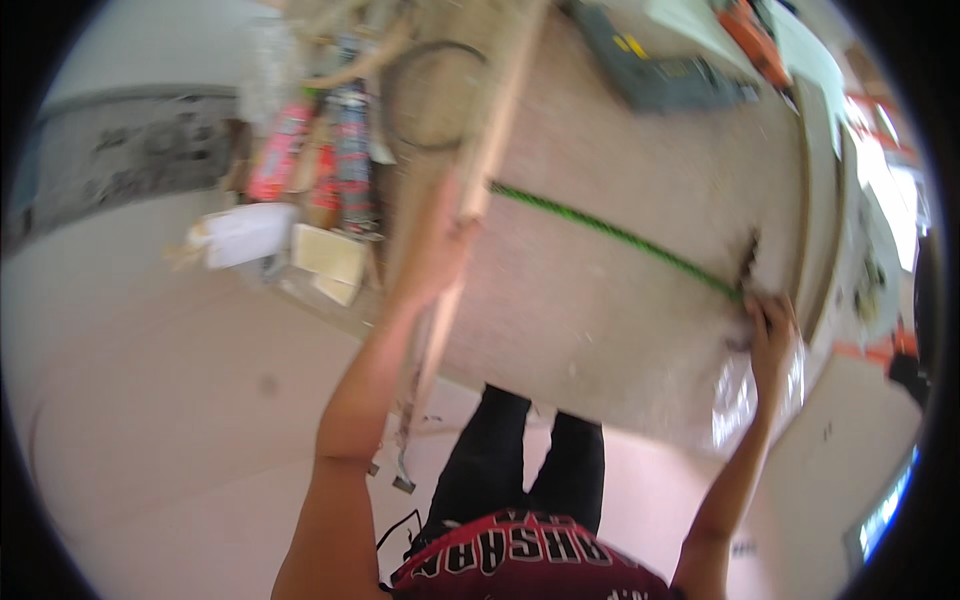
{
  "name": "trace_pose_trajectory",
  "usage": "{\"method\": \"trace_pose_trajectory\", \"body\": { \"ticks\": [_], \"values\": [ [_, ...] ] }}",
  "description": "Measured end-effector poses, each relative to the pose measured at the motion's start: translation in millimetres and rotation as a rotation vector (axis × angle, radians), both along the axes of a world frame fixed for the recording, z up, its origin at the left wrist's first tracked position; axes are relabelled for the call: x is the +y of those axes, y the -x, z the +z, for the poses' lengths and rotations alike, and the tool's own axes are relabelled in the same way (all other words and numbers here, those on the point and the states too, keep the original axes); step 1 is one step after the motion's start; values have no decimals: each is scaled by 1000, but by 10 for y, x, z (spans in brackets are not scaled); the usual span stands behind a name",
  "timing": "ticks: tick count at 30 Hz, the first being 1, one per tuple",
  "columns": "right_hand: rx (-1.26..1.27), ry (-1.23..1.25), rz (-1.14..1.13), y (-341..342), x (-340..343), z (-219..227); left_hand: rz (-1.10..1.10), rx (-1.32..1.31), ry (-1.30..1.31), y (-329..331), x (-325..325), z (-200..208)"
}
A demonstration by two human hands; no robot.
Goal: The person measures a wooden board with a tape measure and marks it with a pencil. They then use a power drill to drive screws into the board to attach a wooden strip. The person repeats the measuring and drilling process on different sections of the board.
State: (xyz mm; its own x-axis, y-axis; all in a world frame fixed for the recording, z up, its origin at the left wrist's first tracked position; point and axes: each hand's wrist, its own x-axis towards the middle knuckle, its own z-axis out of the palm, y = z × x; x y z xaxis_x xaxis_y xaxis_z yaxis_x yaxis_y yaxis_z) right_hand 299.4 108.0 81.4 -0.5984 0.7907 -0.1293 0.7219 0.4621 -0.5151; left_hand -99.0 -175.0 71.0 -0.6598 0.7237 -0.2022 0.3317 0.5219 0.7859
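Note:
My left hand [440,245] is closed round a long pale wooden strip [500,110], which runs from the far edge of the table toward me. Motion blurs this hand a little. From beside the wood, a narrow green strip [620,235] with dark marks, like a tape measure's blade, stretches across the tabletop to the right. My right hand [773,328] pinches the right end of that green strip near the table's right side. Just beyond these fingers lies a dark, twisted piece [752,255], like a drill bit.
A grey-green power tool [650,78] and an orange tool [752,42] lie at the far right. Sealant tubes [354,155], a black cable loop [388,95] and a white bag [248,235] crowd the left. Clear plastic [735,405] lies near my right forearm. Curved boards [815,200] line the right edge.

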Motion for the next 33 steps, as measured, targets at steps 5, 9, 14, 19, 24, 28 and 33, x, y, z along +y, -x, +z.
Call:
{"method": "trace_pose_trajectory", "body": {
  "ticks": [5,9,14,19,24,28,33],
  "values": [
    [-113,36,-49,7,-5,183,-24,-140,-209,-53,65,-13],
    [-80,35,-53,-20,71,66,65,-75,-129,-132,213,212],
    [-148,-42,-76,-334,19,-65,43,-155,-22,-224,368,77],
    [-73,-94,-50,-422,-23,-149,62,-158,-17,-263,356,88],
    [-75,15,-118,-325,18,5,111,-130,16,-297,384,103],
    [-2,-21,-114,-376,4,7,140,-181,11,-318,401,117],
    [-1,11,-148,-369,17,8,110,-199,9,-266,377,116]
  ]
}}
